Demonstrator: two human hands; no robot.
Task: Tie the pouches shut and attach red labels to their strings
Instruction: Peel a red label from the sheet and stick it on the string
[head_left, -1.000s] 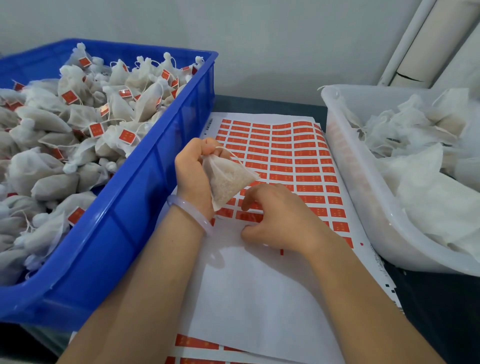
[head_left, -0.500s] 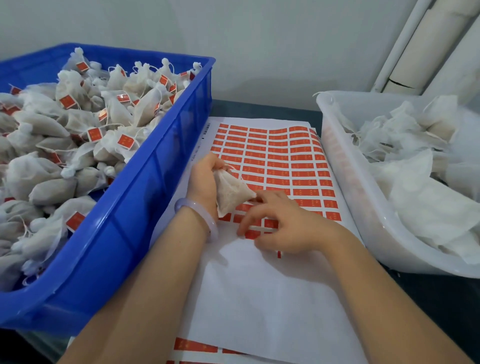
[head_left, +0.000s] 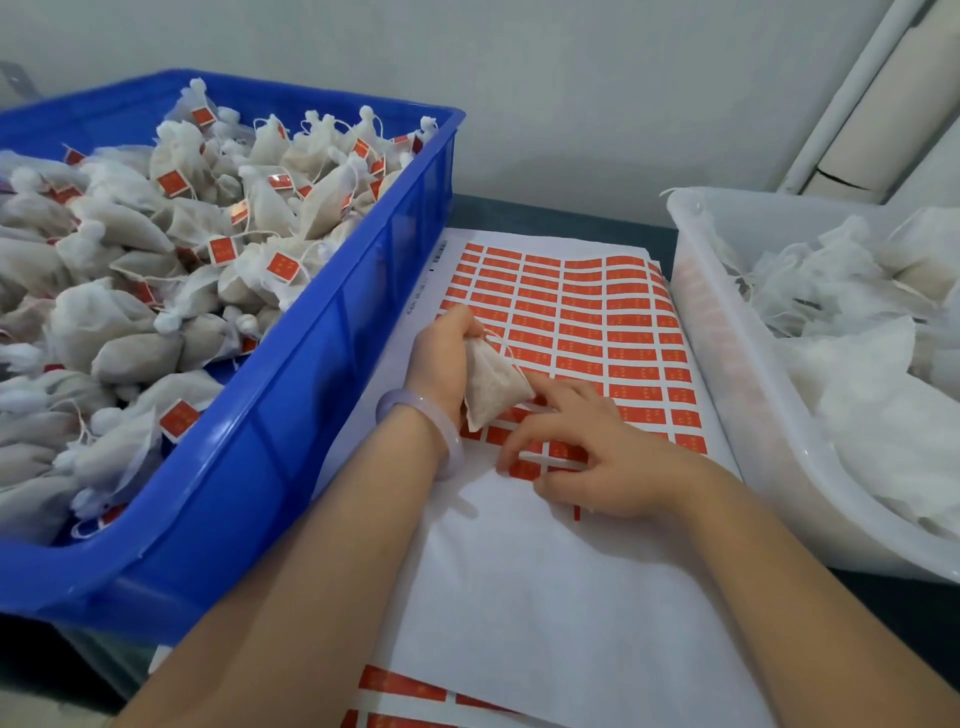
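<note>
At frame centre the left hand (head_left: 447, 348) grips the small white mesh pouch (head_left: 493, 387) by its gathered neck; the pouch slants, neck upper left, base lower right, thin string (head_left: 506, 349) looping off its top. Just below, the right hand (head_left: 597, 462), nearer the sheet of red rectangular labels (head_left: 597, 322), rests spread fingertips (head_left: 511, 457) on the sheet's lowest row; whether a label is peeled free, I cannot tell.

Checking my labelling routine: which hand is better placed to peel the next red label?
Right. Fingertips of the right hand touch the lowest red labels on the sheet; the left hand grips the pouch by its neck.
</note>
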